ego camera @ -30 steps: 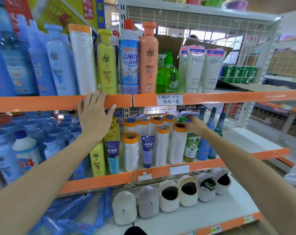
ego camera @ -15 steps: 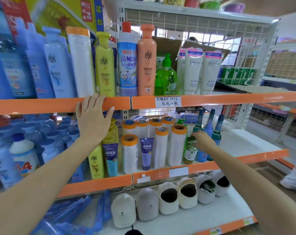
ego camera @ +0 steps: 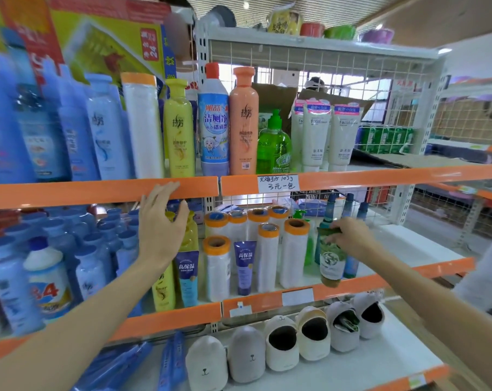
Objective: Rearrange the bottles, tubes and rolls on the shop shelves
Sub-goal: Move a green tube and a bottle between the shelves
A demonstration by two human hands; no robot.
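Right hand [ego camera: 352, 238] closed around green bottle [ego camera: 330, 258], lifted and tipped over middle shelf [ego camera: 394, 273] front edge. Left hand [ego camera: 161, 232] open, fingertips near upper shelf lip [ego camera: 98, 191]. Could slip and fall, or knock rolls [ego camera: 295, 252] just beside.

— What's carrying the stock?

— I see white metal shelves with orange front strips [ego camera: 352, 179] and a wire-mesh back. On the upper shelf stand blue bottles [ego camera: 103, 131], a white roll [ego camera: 144, 128], a yellow bottle [ego camera: 180, 131], an orange bottle [ego camera: 243, 122], a green pump bottle [ego camera: 273, 145] and white tubes [ego camera: 315, 134].

— And below?

— On the middle shelf I see orange-capped rolls [ego camera: 295, 255] with a purple tube [ego camera: 244, 266] among them. On the bottom shelf [ego camera: 380, 359], a row of slippers [ego camera: 281, 345].
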